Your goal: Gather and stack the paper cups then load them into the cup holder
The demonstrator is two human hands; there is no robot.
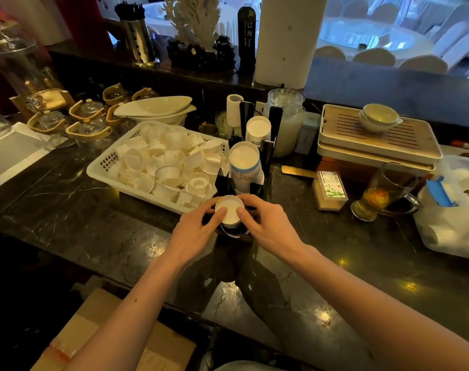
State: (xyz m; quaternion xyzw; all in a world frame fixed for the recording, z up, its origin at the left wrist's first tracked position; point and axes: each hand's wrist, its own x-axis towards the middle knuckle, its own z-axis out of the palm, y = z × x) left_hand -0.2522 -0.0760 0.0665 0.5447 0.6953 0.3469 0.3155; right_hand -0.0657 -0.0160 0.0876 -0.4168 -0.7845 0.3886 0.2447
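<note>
Both hands, left hand point(198, 223) and right hand point(268, 223), close their fingers point(222, 212) around a light, crushable white paper cup stack point(230, 210), seemingly entering the black cup holder point(266, 153).

A black stone worktop point(99, 231) is showing thin white veins. A white plastic lattice basket point(102, 170) is holding plain white paper cups point(169, 170). The black plastic cup holder point(265, 153) is carrying a white cup stack point(245, 163) that is showing a pale blue band and dark line drawing. A small white upturned paper cup point(229, 208) is sitting nearest. A clear glass mug point(383, 191) is glowing amber with tea. A beige slatted wooden tray point(415, 135) is sitting on a cream base, bearing pale green bowls point(379, 116).
</note>
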